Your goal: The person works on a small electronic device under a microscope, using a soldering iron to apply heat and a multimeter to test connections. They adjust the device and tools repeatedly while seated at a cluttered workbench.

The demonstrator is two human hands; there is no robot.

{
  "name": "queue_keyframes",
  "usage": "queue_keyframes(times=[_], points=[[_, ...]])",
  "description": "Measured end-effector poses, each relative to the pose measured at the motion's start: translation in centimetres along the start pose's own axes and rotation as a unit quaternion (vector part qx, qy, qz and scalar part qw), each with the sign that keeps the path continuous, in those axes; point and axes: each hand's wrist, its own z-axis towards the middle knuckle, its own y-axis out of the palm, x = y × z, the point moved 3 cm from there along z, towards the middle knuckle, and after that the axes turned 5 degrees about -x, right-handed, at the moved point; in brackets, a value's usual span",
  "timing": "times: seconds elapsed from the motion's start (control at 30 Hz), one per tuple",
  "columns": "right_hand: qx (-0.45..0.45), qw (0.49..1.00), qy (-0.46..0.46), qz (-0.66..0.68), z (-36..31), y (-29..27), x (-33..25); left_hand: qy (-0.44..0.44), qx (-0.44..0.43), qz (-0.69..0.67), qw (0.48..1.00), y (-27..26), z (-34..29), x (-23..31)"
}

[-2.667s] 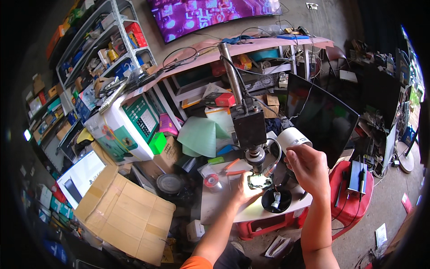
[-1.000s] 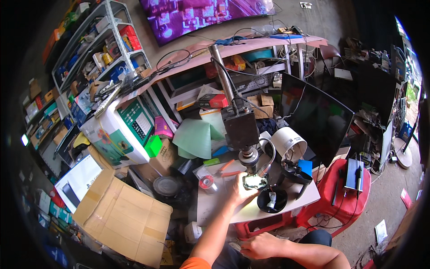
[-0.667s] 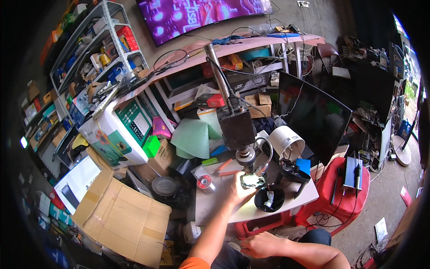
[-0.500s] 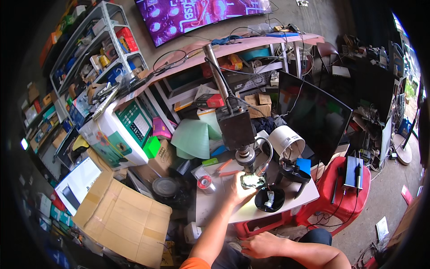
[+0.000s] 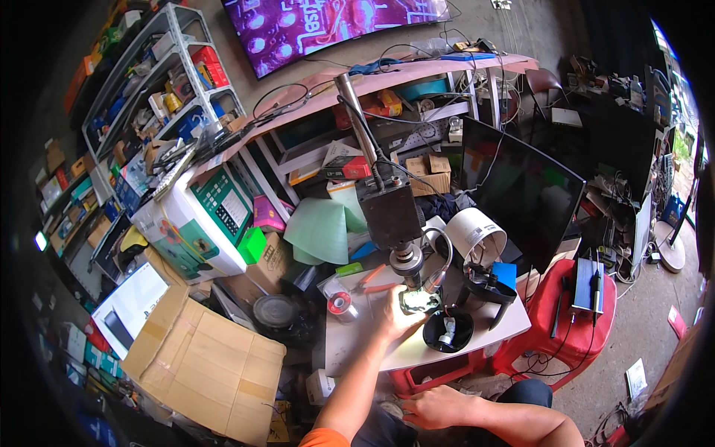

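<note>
My left hand [image 5: 397, 316] reaches over the small white table [image 5: 350, 349], fingers closed round a small, brightly lit circuit board [image 5: 418, 301]. Directly above it is the lens of a black microscope camera [image 5: 390, 214] on a metal post. A black round bowl [image 5: 448, 330] with a white piece inside stands just right of the board. Low over my lap, my right hand [image 5: 432, 407] is curled closed; its palm side is hidden, and I cannot see whether anything is in it. Near my left hand are a solder spool [image 5: 342, 306] and orange-handled pliers [image 5: 372, 279].
A wall screen [image 5: 335, 30] shows a magnified purple circuit board. On the right, a red stool [image 5: 551, 328] carries a silver box [image 5: 588, 287] with cables. A dark monitor [image 5: 521, 194] leans behind the table. An open cardboard box [image 5: 208, 365] stands at the left, near crowded shelves [image 5: 175, 52].
</note>
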Motion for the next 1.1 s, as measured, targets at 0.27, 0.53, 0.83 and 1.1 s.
queue_keyframes(times=[0.27, 0.53, 0.83, 1.1], points=[[-0.031, 0.999, 0.012, -0.003, 0.0, -0.1, 0.0, -0.004, -0.004, 0.035, 0.999, -0.5, 0.2, 1.2], [-0.042, 0.999, 0.017, -0.008, -0.1, -0.2, -0.1, -0.014, 0.006, -0.021, 1.0, 0.2, 0.1, 0.1], [-0.033, 0.999, 0.013, -0.012, -0.1, 0.0, 0.0, -0.015, 0.007, -0.011, 1.0, 0.3, 0.0, -0.3], [-0.041, 0.999, 0.017, -0.01, -0.2, -0.2, -0.1, -0.018, 0.004, -0.002, 1.0, 0.2, 0.0, -0.3]])
